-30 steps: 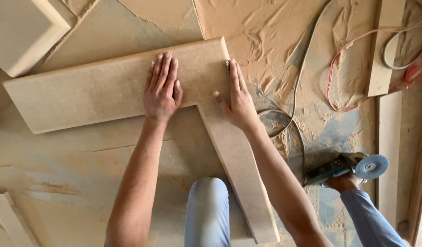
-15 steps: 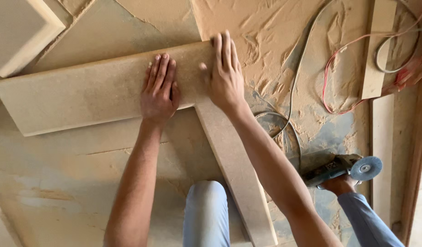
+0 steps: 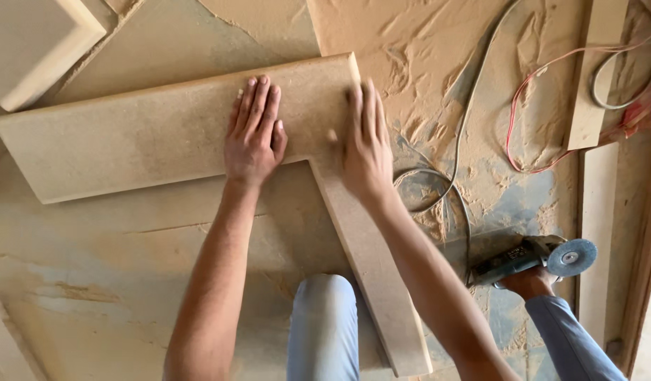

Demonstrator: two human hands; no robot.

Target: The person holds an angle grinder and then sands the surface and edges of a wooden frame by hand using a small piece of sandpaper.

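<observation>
A pale block with a bevelled edge is seen at the far left, well apart from the hands and beyond the end of the work. The L-shaped fibreboard piece is laid flat on a dusty floor, its long arm running leftward from under the hands and its short arm running back toward the person's knee. The left hand is laid flat on the long arm with fingers extended and close together, palm down; nothing is gripped. Just to its right, the right hand is pressed flat at the outer corner where the two arms meet, fingers straight and slightly blurred, with nothing enclosed. Right of that hand, a grey cable and a red wire are trailed across sawdust. Lower right, an angle grinder is held by another person's hand in a blue sleeve. A wooden strip is seen upper right.
</observation>
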